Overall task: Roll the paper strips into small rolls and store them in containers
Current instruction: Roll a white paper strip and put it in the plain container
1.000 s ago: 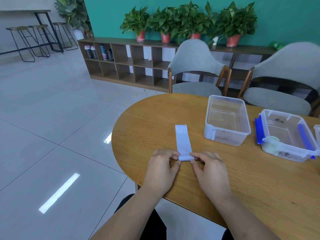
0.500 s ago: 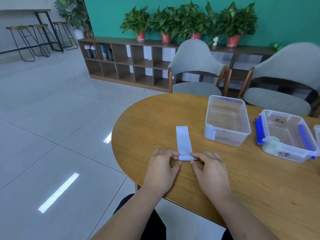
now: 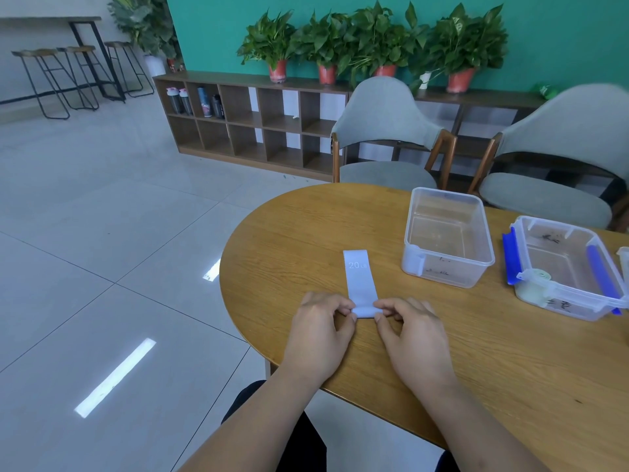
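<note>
Both my left hand (image 3: 320,330) and right hand (image 3: 413,338) pinch the small roll at the near end of the paper strip (image 3: 360,281), one at each side. Its flat length lies on the bench (image 3: 289,233), stretching away from me. Further right stand a clear container (image 3: 446,272) and a blue-clipped container (image 3: 571,306), near each other.

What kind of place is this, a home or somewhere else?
Probably an office lounge or café-style common room: a long wooden cubby shelf topped with potted green plants, grey upholstered chairs at the oval wooden table, and black metal bar stools by a high counter.
</note>
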### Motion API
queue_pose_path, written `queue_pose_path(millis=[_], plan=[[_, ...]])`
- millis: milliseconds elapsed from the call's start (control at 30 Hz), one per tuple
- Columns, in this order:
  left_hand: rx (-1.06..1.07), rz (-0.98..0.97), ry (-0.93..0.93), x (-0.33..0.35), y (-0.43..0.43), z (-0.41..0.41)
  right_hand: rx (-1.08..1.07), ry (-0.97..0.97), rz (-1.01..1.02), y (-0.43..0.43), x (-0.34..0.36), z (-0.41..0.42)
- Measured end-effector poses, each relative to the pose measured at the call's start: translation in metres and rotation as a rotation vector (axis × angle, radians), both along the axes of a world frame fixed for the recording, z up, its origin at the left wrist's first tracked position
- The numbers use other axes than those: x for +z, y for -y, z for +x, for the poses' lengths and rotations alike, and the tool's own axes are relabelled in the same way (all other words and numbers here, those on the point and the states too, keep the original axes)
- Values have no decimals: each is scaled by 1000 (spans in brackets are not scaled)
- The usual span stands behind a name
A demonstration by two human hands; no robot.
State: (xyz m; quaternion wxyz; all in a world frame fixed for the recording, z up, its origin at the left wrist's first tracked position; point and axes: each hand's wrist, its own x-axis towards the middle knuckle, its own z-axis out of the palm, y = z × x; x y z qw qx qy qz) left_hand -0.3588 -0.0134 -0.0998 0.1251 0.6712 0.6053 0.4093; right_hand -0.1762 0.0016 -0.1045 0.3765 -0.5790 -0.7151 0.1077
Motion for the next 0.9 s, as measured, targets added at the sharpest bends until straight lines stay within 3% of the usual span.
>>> queue_pose_path(millis=[900], plan=[[-1,-35,42,5,2,0,11,10,21,0,1,2]])
